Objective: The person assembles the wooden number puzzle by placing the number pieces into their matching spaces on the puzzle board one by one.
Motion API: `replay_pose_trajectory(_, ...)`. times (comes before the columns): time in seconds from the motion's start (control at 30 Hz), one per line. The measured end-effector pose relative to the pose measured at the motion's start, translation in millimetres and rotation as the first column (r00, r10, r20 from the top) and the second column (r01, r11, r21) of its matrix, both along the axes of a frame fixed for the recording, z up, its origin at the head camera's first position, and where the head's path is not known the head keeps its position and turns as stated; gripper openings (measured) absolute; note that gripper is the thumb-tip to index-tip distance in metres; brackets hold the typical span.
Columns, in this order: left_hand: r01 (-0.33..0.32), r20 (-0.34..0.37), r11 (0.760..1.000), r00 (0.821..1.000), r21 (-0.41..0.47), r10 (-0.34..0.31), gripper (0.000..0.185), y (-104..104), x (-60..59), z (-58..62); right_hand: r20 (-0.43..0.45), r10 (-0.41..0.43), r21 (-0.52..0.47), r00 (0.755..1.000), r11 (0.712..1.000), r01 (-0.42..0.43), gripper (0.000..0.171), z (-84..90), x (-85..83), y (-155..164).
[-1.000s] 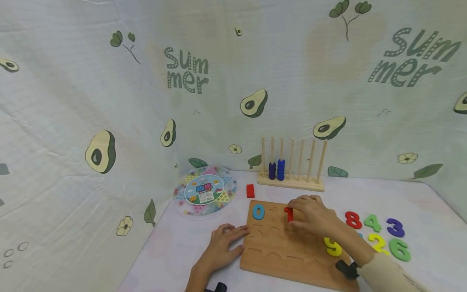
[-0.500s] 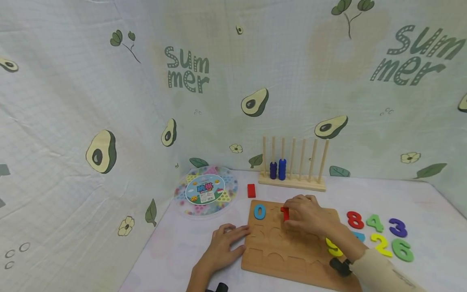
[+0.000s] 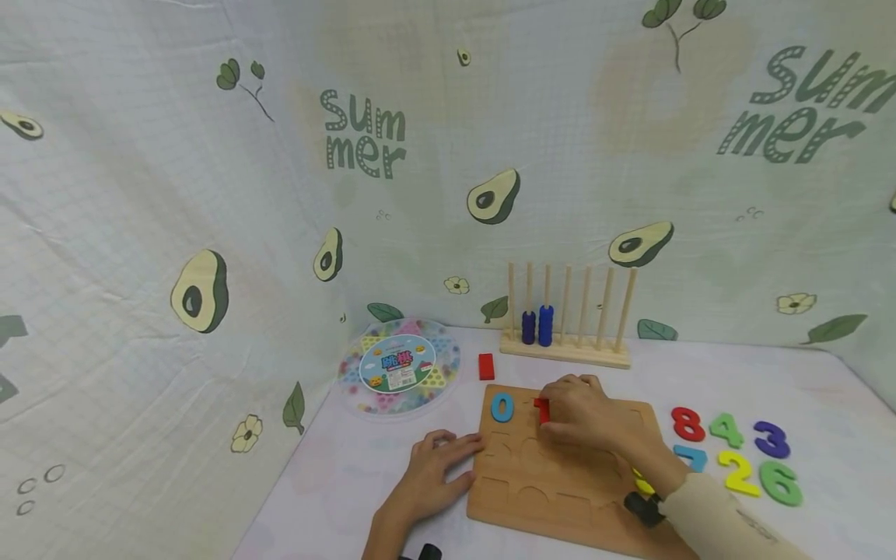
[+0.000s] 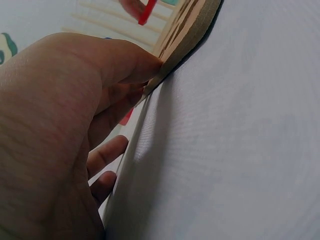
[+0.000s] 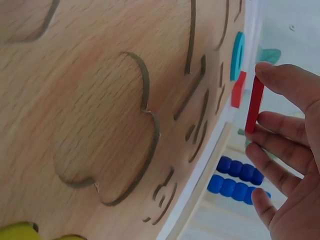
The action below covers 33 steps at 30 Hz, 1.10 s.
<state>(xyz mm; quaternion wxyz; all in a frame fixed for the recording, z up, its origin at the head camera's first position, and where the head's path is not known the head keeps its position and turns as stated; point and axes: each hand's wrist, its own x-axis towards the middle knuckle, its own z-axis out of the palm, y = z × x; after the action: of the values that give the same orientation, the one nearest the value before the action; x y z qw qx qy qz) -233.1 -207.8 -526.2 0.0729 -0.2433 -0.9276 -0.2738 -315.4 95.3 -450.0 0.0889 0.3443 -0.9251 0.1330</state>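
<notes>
In the head view my right hand [image 3: 581,412] pinches a red number 1 [image 3: 542,410] between thumb and fingers, over the upper part of a wooden number board [image 3: 518,513]. The right wrist view shows the 1 on edge, held clear of the board's recesses. A blue number 0 [image 3: 495,407] sits at the board's top left corner, left of the 1. My left hand [image 3: 434,474] rests at the board's left edge; in the left wrist view its thumb and index finger touch that edge, other fingers loose. My right forearm hides part of a yellow number [image 3: 642,484] on the board.
Right of the board lie several loose numbers, among them a red 8 [image 3: 678,426], a purple 3 [image 3: 775,446] and a green 6 [image 3: 774,481]. Behind are a red block [image 3: 486,366], a peg stand [image 3: 560,354] with blue beads and a round Chinese checkers box [image 3: 357,389].
My right hand has moved left across the board with the red 1, closer to the blue 0. The left hand keeps its place at the board's edge.
</notes>
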Motion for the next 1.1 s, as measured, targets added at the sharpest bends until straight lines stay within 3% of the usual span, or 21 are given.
replay_pose_trajectory(0.33, -0.008, 0.048, 1.0, 0.999, -0.015, 0.009, 0.047, 0, 0.4, 1.2, 0.063, -0.018, 0.015, 0.998, 1.0, 0.017, 0.044, -8.8, -6.5, -7)
replay_pose_trajectory(0.7, -0.01, 0.031, 1.0, 0.999, -0.028, 0.011, 0.046, 0, -1.4, 0.0, 0.053, 0.007, 0.012, 0.999, 1.0, -0.007, 0.042, -17.7, -17.9, -10)
replay_pose_trajectory(1.1, -0.026, 0.058, 0.999, 0.998, -0.036, 0.028, 0.046, 0, -4.4, -0.1, 0.057, -0.005, 0.0, 0.998, 1.0, 0.005, 0.039, -27.6, -27.0, -14)
